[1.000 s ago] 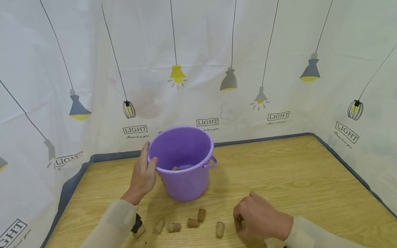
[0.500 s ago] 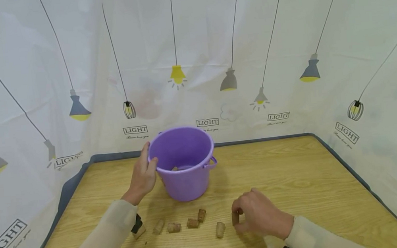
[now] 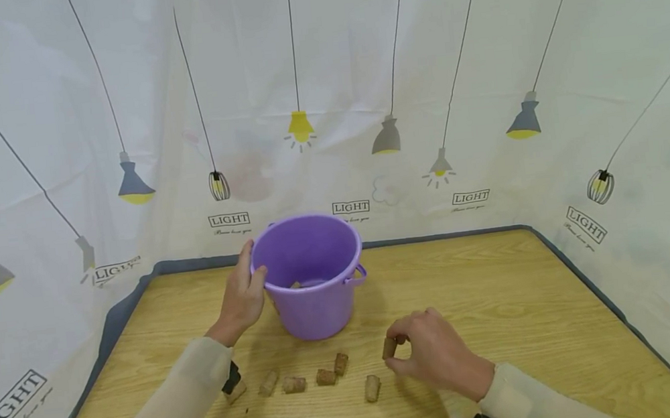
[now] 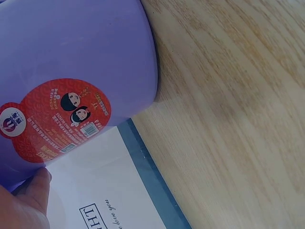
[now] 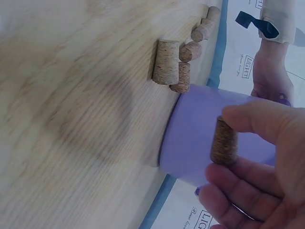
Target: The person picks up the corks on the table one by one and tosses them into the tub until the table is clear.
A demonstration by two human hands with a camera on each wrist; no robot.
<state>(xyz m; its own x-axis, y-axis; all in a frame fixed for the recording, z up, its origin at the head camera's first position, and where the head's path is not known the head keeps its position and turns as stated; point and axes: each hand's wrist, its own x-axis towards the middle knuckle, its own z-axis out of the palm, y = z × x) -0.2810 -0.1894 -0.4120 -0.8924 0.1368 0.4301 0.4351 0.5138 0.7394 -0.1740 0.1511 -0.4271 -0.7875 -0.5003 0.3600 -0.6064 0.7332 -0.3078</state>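
A purple bucket (image 3: 314, 312) stands upright on the table, with a bit of cork showing at its bottom. My left hand (image 3: 239, 299) grips the bucket's left rim, thumb over the edge; the left wrist view shows a red sticker (image 4: 64, 119) on the bucket's side. Between thumb and fingertips my right hand (image 3: 436, 350) pinches a brown cork (image 5: 224, 141), raised above the table to the right of the bucket. Nearest to that hand on the table lies a pale cork (image 3: 372, 388). Two darker corks, one of them this cork (image 3: 325, 377), lie close together in front of the bucket.
Farther left lie another cork (image 3: 294, 384), a pale cork (image 3: 269, 382) and a cork (image 3: 235, 392) partly hidden by the left wrist strap. Small dark crumbs dot the wooden table (image 3: 475, 276). A white curtain (image 3: 321, 69) printed with lamps encloses the table's back and sides.
My right hand has risen off the table and moved slightly away from me, bringing up the pinched cork. The left hand and bucket have stayed put.
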